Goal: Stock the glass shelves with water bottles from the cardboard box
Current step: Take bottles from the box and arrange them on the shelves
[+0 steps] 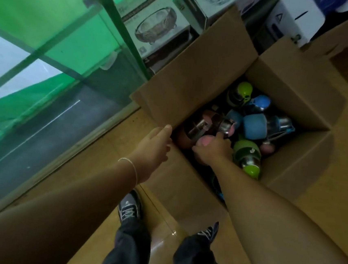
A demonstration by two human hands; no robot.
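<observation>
Water bottles [252,126] lie jumbled in the open cardboard box [195,74] on the wooden floor [346,169] — blue sleeves near the middle, green caps at the far side and at the near right, steel bands showing between. Box flaps stand up and out on all sides.

Right hand [211,149] is down inside the box at its near edge, fingers [220,136] curled around a bottle with a pink end [205,140]; how firm the hold is, cannot tell. A green bottle [248,158] lies just beside this hand on its right.

Left hand [157,145] is at the near-left corner of the box, fingertips touching the edge of the left flap, fingers close together and fairly straight, holding nothing. A thin white bracelet [131,168] sits on that wrist.

Glass shelves [57,35] with green frames stand to the left of the box — the panes in view show no bottles. Beyond the box, cartons printed with glass bowls [156,23] are stacked. Two dark sneakers [129,208] and dark trouser legs show at the bottom, just near the box.
</observation>
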